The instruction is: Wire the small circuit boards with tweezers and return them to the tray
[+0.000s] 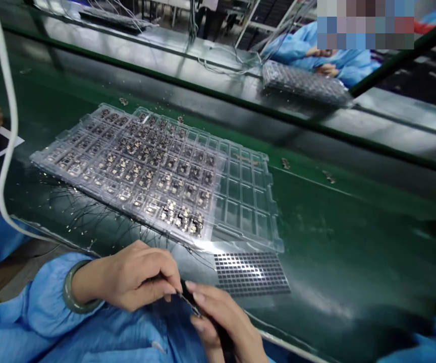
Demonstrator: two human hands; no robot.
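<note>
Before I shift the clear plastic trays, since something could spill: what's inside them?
Small electronic parts sit in many pockets of the clear plastic trays; green shows through others, picture right. Parts hide what's beneath them.

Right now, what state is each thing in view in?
Left hand: pinching the small part.
Right hand: gripping the small part.
Small part: held by both hands, kind unclear.
Clear trays: seemingly stacked, offset.
Circuit boards: set in tray compartments.
Patterned sheet: lying flat on green surface.
Loose pieces: scattered beyond the trays.
White cable: curved, at left.
</note>
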